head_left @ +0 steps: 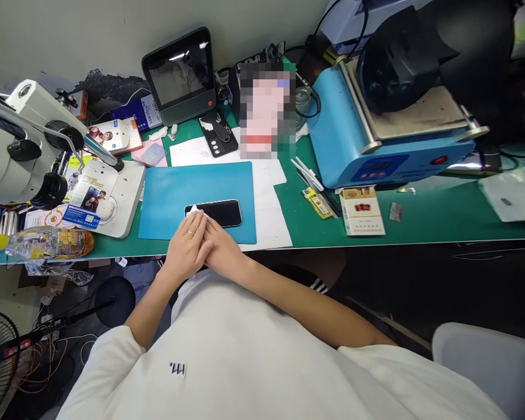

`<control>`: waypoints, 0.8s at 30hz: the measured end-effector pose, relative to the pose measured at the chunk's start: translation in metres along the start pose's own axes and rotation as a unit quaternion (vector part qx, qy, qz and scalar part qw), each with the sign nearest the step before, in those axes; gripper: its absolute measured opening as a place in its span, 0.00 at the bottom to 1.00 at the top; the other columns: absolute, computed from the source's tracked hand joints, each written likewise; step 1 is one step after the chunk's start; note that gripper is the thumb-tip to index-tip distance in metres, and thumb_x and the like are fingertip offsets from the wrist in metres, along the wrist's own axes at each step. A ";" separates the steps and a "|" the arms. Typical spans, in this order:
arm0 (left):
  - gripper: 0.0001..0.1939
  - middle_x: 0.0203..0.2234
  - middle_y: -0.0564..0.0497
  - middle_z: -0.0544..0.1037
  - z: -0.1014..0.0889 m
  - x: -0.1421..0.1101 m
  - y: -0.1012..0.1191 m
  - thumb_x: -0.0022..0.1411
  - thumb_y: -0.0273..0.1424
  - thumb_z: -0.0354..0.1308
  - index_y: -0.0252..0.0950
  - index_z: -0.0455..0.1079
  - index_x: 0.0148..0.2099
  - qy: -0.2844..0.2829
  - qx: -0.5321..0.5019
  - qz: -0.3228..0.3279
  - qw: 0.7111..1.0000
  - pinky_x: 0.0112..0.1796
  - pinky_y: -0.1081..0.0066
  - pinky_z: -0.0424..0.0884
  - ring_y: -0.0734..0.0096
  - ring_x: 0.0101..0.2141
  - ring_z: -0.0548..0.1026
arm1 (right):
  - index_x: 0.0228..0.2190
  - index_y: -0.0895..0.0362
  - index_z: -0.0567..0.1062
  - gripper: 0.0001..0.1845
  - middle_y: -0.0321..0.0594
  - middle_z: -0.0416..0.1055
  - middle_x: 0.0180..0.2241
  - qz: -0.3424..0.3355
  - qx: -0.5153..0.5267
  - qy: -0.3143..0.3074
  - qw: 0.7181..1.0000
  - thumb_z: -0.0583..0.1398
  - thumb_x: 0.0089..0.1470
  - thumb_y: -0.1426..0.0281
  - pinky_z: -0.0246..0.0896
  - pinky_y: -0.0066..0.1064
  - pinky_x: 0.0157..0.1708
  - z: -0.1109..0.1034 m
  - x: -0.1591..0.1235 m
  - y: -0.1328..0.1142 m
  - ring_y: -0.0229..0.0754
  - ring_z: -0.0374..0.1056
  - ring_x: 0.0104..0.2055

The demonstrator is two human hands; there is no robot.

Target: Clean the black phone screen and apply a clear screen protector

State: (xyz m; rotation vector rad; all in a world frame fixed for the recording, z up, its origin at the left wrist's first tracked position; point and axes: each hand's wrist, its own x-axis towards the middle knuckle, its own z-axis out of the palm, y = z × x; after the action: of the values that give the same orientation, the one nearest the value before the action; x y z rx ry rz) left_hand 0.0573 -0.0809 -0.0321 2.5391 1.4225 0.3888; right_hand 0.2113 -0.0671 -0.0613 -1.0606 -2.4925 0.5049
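A black smartphone lies flat, screen up, on a blue mat near the bench's front edge. My left hand and my right hand rest together just in front of the phone, fingers closed and pressed side by side. Between the fingertips, at the phone's left end, sits a small white wipe or cloth. My left hand wears a ring and seems to pinch the white piece; my right hand's fingertips touch the phone's near edge.
A microscope stands at left over a white base. A plastic bottle lies at the front left. A blue laminating machine fills the right rear. A small monitor, tweezers and a cigarette box lie around the green mat.
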 end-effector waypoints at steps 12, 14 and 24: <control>0.41 0.75 0.32 0.56 0.031 0.036 0.064 0.78 0.53 0.38 0.27 0.48 0.78 -0.061 0.016 -0.010 0.998 0.72 0.48 0.52 0.48 0.75 0.53 | 0.76 0.63 0.44 0.40 0.56 0.47 0.77 0.109 -0.064 0.001 0.992 0.50 0.70 0.69 0.50 0.53 0.74 -0.027 -0.067 0.028 0.55 0.46 0.78; 0.43 0.74 0.31 0.57 0.032 0.048 0.064 0.78 0.55 0.37 0.25 0.50 0.77 -0.064 0.013 -0.004 0.998 0.72 0.47 0.53 0.47 0.75 0.54 | 0.76 0.62 0.43 0.40 0.56 0.48 0.76 0.123 -0.077 0.003 0.989 0.50 0.70 0.69 0.49 0.56 0.74 -0.030 -0.067 0.033 0.56 0.46 0.78; 0.39 0.73 0.33 0.59 0.012 0.052 0.018 0.79 0.52 0.40 0.27 0.53 0.77 -0.048 0.021 -0.070 0.996 0.71 0.47 0.53 0.47 0.74 0.58 | 0.74 0.69 0.50 0.41 0.63 0.50 0.75 0.065 -0.075 -0.012 0.995 0.53 0.68 0.66 0.42 0.60 0.75 -0.026 -0.006 0.031 0.63 0.46 0.78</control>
State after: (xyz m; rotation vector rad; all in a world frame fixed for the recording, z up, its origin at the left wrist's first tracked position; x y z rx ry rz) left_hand 0.1019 -0.0462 -0.0310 2.4350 1.5773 0.2118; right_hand 0.2463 -0.0465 -0.0541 -1.2880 -2.5260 0.3747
